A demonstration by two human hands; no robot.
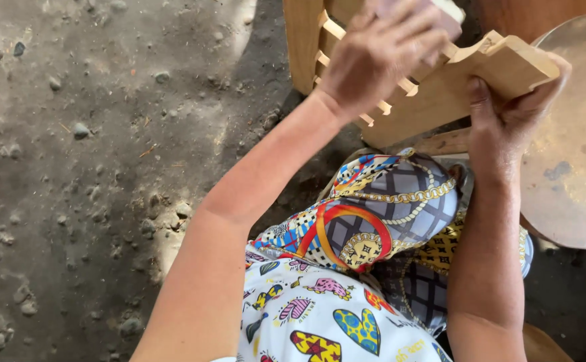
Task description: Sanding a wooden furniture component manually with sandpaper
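Observation:
A pale wooden frame with slats [440, 94] rests tilted over my knees at the top of the view. My right hand [507, 110] grips its thick lower edge from underneath, fingers wrapped around the board end. My left hand [380, 57] lies on top of the slats, closed on a small flat block [440, 13] that is mostly hidden by my fingers. My knees are covered in bright patterned cloth [373, 214].
Bare dirt ground with small stones [78, 131] fills the left side. A large round brownish wooden disc [574, 147] lies at the right, touching the frame's corner. A rounded wooden edge [541, 345] shows at the bottom right.

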